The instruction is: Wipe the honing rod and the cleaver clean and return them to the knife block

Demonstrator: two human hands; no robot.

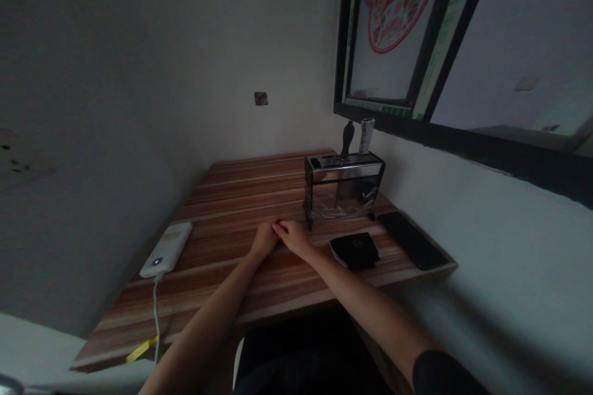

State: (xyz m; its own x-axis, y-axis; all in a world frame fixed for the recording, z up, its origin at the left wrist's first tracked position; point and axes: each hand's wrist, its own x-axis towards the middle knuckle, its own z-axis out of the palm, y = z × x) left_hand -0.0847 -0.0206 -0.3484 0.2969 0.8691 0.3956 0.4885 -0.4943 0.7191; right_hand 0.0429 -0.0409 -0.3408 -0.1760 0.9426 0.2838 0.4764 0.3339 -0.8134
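My left hand (263, 241) and my right hand (293, 236) rest together on the striped wooden table (231, 197), fingertips touching at the middle. The fingers of both are curled and pressed close; nothing shows between them. Just beyond the hands stands a shiny metal knife holder (343, 188) with a dark handle (347, 137) and a metal handle (366, 135) sticking up. A black square pouch (356, 250) lies right of my right hand.
A black phone (411, 239) lies flat near the table's right edge. A white power bank (167, 249) with a cable (156, 311) sits at the left edge. Walls close the table in behind and on the right, under a dark-framed window (417, 31).
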